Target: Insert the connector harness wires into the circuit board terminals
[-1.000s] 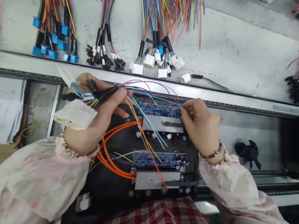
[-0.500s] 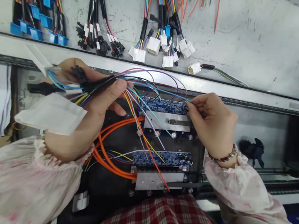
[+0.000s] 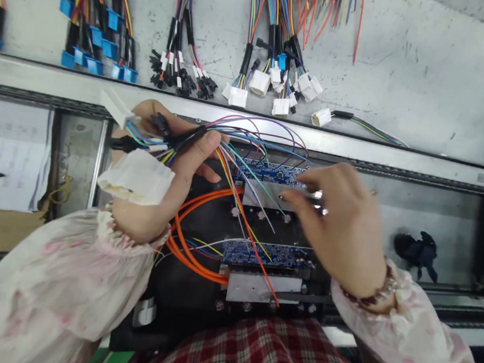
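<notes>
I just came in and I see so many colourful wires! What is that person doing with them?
A person sits at a workbench. Their left hand grips a bundle of coloured wires with connectors, lifted above a black tray that holds two blue circuit boards. Their right hand, blurred, fingers spread, is over the upper board and its metal plate, with nothing visibly pinched. Thick orange cables loop across the tray. More wire harnesses lie on the grey shelf behind.

Blue circuit board, orange cables, red-plaid cloth
</notes>
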`<state>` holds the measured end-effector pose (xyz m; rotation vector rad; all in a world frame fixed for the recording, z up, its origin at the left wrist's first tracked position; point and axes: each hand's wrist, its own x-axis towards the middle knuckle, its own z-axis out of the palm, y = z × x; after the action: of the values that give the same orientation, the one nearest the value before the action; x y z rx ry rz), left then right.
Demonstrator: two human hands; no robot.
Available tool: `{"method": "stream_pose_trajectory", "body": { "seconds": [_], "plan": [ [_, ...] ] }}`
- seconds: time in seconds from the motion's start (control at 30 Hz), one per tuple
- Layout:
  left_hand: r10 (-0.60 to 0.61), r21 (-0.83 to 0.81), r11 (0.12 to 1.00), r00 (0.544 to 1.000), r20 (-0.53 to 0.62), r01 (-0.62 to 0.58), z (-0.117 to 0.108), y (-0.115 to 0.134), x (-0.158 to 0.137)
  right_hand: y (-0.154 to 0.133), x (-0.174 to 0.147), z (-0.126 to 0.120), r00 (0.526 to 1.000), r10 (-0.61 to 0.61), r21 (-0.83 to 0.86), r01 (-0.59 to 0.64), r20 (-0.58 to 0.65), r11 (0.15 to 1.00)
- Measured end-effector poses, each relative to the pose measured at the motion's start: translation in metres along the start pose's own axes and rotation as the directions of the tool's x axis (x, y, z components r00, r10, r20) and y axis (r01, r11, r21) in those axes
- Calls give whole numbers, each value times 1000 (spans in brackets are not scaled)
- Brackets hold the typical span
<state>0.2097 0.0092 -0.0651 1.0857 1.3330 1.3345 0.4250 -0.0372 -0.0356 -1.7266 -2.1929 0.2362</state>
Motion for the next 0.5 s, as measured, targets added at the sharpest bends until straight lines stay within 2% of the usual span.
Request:
{"method": "stream_pose_trajectory", "body": {
  "seconds": [0.07,0.1,0.27,0.37,0.5],
  "plan": [
    [11,-49,999,999,-36,-13,1,-2,0,-12,2,-2,990,-80,19,78,120,997],
    [11,-61,998,999,-44,-13,1,-3,0,-16,4,-3,987,-91,31,88,130,996],
    [-22,-14,1000,999,28,23,0,-6,-2,-12,17,-3,991,-36,89,48,-131,995],
    [-86,48,995,996,22,85,0,-3,-3,-6,22,8,992,-36,66,44,-119,997],
    [-42,97,994,999,0,42,3,7,-3,-2,22,20,993,-33,1,33,-110,999]
  ]
}}
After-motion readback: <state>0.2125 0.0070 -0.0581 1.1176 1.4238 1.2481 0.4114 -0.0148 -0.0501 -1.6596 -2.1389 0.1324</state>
